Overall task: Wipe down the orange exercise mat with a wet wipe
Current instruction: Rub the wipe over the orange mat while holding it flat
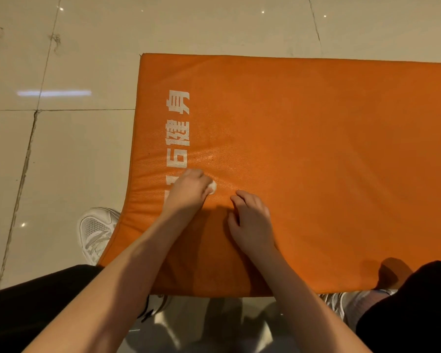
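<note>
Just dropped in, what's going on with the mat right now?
A person leans over the orange mat on the tiled floor. Their left hand presses a bunched white wet wipe onto it beside the white printed lettering. The right hand rests on the mat nearby, fingers loosely curled, holding nothing.

Gym: orange mat [316, 161], tiled floor [74, 161].

Glossy beige tiled floor [74, 154] with dark grout lines, white mesh sneaker [97, 233] at left, second sneaker [354, 304] lower right, black trousers [23, 301]
</note>
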{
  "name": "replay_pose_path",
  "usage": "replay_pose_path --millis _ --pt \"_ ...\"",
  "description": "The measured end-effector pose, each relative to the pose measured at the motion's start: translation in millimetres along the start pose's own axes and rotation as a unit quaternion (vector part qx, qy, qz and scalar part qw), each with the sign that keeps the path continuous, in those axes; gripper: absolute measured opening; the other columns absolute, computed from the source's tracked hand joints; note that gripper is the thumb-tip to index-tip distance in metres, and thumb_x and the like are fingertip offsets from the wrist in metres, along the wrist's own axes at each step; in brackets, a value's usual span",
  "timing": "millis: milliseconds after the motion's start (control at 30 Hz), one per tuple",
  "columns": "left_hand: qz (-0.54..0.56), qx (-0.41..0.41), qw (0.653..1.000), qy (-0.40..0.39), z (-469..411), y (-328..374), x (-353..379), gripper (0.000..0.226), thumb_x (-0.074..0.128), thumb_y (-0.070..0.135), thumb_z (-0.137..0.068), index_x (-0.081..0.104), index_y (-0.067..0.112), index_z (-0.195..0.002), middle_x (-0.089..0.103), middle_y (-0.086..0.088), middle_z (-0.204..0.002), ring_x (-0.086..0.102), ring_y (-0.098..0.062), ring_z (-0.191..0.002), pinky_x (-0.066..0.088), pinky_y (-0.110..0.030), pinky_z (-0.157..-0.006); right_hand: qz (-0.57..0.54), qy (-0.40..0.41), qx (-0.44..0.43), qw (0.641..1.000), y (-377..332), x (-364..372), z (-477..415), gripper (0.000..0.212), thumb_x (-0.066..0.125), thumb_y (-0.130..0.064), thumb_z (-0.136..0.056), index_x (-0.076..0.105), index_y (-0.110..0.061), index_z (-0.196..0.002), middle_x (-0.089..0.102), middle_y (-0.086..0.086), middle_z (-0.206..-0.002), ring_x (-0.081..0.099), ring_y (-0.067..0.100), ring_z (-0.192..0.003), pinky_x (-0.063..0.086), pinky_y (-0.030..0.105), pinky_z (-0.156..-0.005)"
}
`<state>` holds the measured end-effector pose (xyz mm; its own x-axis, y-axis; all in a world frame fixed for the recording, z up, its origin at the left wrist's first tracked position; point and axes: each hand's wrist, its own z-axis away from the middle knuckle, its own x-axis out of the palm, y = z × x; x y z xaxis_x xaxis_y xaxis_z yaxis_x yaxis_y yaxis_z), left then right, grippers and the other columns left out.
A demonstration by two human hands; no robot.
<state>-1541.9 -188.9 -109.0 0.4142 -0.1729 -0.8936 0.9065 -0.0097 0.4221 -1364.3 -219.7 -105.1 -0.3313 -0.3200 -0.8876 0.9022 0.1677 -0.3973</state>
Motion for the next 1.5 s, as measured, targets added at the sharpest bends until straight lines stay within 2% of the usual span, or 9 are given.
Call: replay_pose_path --millis 67,200,367,500,700,1000,1133,1300,1500 --pt "-0.001 0.017 1.0 0.011 -6.7 -1.2 -2.5 0.025 0.061 0.017 -0.093 0.067 0.005 -0.115 0.063 -0.014 -0.106 0.054 -0.032 -0.106 0.04 -0.037 -0.083 -0.006 0.007 -0.001 1.0 1.0 0.8 -0.4 0.049 0.037 -0.034 -0.083 0.06 -0.014 -0.122 0.055 0.003 -0.132 0.047 0.026 -0.122 0.038 0.042 -0.097" --pt "0.001 -0.117 0.989 0.089 -16.2 -4.9 -1.4 0.023 0.064 0.019 -0.092 0.07 0.002 -0.107 0.061 -0.018 -0.1 0.054 -0.035 -0.098 0.041 -0.04 -0.08 -0.015 0.027 -0.012 0.999 1.8 2.0 -0.5 0.045 0.039 -0.033 -0.082 0.062 -0.012 -0.115 0.058 0.005 -0.127 0.052 0.028 -0.117 0.043 0.046 -0.093" --pt "-0.069 0.084 0.994 0.012 -18.5 4.9 4.0 0.024 0.061 0.024 -0.088 0.07 0.002 -0.086 0.063 -0.015 -0.084 0.062 -0.034 -0.081 0.047 -0.041 -0.072 -0.014 0.031 -0.004 0.999 3.9 5.4 1.6 0.046 0.04 -0.034 -0.083 0.06 -0.015 -0.12 0.055 0.003 -0.132 0.046 0.026 -0.124 0.039 0.046 -0.099" --pt "-0.071 -0.073 0.991 0.09 -31.5 -1.6 -1.8 0.028 0.052 0.026 -0.098 0.064 0.009 -0.118 0.061 -0.012 -0.113 0.052 -0.032 -0.109 0.035 -0.042 -0.091 -0.016 0.032 -0.001 0.999 4.1 5.9 1.8 0.051 0.037 -0.036 -0.084 0.058 -0.017 -0.126 0.053 0.0 -0.134 0.043 0.023 -0.126 0.035 0.044 -0.102" --pt "-0.08 0.111 0.986 0.091 -35.7 -12.7 12.7 0.023 0.065 0.023 -0.087 0.069 0.003 -0.097 0.061 -0.014 -0.084 0.058 -0.031 -0.078 0.047 -0.039 -0.066 -0.008 0.085 0.008 0.996 11.5 9.1 -20.7 0.049 0.041 -0.032 -0.087 0.054 -0.01 -0.13 0.049 0.008 -0.138 0.041 0.028 -0.129 0.034 0.046 -0.105" --pt "-0.004 0.029 0.994 0.109 -33.3 -9.8 21.2 0.036 0.047 0.045 -0.094 0.065 0.015 -0.086 0.045 0.006 -0.077 0.04 -0.014 -0.072 0.022 -0.023 -0.062 0.009 0.145 0.033 0.989 30.0 -6.4 -142.8 0.051 0.047 -0.026 -0.092 0.044 -0.008 -0.14 0.036 0.008 -0.15 0.03 0.028 -0.138 0.016 0.04 -0.111" --pt "0.03 -0.007 0.994 0.107 -33.3 -11.5 27.2 0.038 0.045 0.047 -0.096 0.062 0.014 -0.086 0.05 0.007 -0.081 0.036 -0.008 -0.072 0.033 -0.013 -0.065 0.038 0.218 0.023 0.975 30.0 3.2 -149.3 0.05 0.039 -0.03 -0.09 0.053 -0.006 -0.132 0.05 0.01 -0.139 0.043 0.029 -0.126 0.028 0.043 -0.105" --pt "0.004 0.054 0.996 0.073 -48.0 5.5 11.3 0.015 0.059 0.024 -0.093 0.065 0.013 -0.085 0.058 -0.002 -0.082 0.053 -0.015 -0.073 0.039 -0.023 -0.06 0.016 0.213 0.017 0.977 31.1 -0.6 -149.4 0.048 0.043 -0.03 -0.09 0.054 -0.007 -0.131 0.05 0.009 -0.14 0.042 0.028 -0.128 0.033 0.045 -0.105" --pt "-0.011 -0.052 0.986 0.156 -93.6 -18.8 1.0 0.023 0.057 0.025 -0.096 0.067 0.005 -0.098 0.058 -0.011 -0.1 0.051 -0.029 -0.096 0.041 -0.042 -0.082 0.007 0.254 -0.003 0.967 32.8 5.3 -148.0 0.043 0.045 -0.026 -0.092 0.056 -0.005 -0.128 0.052 0.012 -0.138 0.041 0.029 -0.128 0.031 0.044 -0.106"
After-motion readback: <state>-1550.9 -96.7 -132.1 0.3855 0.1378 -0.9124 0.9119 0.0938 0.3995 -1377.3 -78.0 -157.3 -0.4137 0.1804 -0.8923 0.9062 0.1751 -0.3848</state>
